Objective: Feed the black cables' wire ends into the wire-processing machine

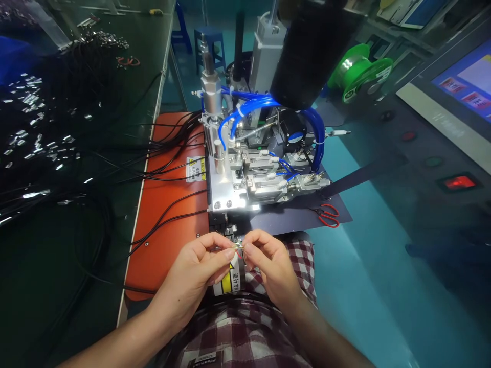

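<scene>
The person's left hand (194, 268) and right hand (274, 263) meet low in the middle of the view, fingertips close together. Between them are the thin wires (238, 247), pale with a touch of red just below; they are too small to count. The left thumb and first finger pinch them from nine o'clock, the right thumb and first finger from three o'clock, so both sets of fingers are narrow.

Taking the wires as the clock's centre, a metal machine (226, 197) stands at twelve o'clock, looped with blue hoses (261, 104). A label (228, 283) with a yellow patch shows just beneath the hands at seven o'clock. At ten o'clock lies an orange base (172, 199) crossed by black cables (186, 130), beside a dark tabletop (148, 30) piled with more. Red-handled cutters (333, 223) rest between two and three o'clock, a green spool (358, 71) sits at one, and a screen (470, 82) glows at two.
</scene>
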The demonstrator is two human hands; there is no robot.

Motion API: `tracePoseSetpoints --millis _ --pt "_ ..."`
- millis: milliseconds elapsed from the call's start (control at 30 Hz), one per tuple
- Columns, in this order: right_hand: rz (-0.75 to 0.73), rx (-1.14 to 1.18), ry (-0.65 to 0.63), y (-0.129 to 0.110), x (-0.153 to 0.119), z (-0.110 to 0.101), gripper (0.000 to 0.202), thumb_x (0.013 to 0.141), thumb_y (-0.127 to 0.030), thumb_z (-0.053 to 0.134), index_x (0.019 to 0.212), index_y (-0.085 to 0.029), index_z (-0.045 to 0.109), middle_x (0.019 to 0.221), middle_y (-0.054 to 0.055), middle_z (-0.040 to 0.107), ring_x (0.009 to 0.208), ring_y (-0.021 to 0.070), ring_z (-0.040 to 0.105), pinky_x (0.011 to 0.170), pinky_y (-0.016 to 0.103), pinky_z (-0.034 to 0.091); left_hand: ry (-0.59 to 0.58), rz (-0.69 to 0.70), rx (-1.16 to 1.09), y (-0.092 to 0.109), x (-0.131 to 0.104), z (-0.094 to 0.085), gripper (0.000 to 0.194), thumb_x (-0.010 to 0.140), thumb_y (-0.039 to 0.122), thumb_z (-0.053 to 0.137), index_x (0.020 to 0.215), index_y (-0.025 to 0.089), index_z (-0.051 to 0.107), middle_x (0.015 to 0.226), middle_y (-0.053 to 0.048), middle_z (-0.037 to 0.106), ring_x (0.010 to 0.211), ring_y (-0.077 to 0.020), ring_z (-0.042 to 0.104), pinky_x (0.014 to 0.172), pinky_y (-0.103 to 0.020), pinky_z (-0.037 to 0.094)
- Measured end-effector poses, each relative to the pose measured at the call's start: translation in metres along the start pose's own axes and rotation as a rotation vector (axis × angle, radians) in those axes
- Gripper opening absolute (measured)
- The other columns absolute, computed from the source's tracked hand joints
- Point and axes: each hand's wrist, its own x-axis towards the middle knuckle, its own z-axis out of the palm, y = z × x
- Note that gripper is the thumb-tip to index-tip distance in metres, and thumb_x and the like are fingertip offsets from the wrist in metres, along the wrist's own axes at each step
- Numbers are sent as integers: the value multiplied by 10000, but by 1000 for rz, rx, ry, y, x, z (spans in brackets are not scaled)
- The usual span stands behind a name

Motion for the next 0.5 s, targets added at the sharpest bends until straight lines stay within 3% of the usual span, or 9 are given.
tracePoseSetpoints --millis 500 --pt "22 48 -17 1 -1 2 151 842 -285 675 767 -172 607 627 -39 507 538 77 403 525 189 336 -14 3 -1 1 -1 0 140 799 294 660 792 163 611 549 56 417 516 -65 261 491 -204 198"
